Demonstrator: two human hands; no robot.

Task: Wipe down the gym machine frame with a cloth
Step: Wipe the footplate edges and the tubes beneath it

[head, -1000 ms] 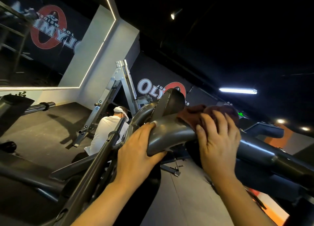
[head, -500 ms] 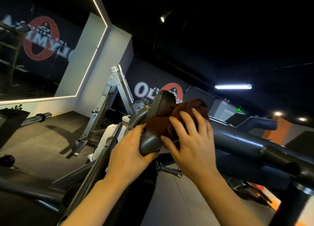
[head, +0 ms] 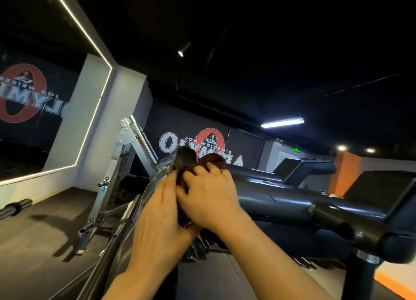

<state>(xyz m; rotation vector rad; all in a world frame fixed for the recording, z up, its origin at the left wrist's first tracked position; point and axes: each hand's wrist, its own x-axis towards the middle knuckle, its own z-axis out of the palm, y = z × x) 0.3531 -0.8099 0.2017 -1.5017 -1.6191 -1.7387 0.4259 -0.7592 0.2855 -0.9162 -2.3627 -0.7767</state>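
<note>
Wiping step in progress: right hand [head: 209,198] grip pinches the cloth [head: 216,160] against the frame [head: 270,200], left hand [head: 157,221] grip curled round the frame at 9 o'clock; next, probably stroke toward 3 o'clock.

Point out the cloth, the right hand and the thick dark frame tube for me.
cloth [head: 215,159]: head view, dark red bunch showing above the fingers.
right hand [head: 209,197]: head view, back of the hand.
frame tube [head: 270,200]: head view, top of the tube right of the hands.

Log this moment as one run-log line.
step: wiping frame | right hand: grips cloth on frame tube | left hand: touches cloth, braces frame bend | status: wiping under way
</note>
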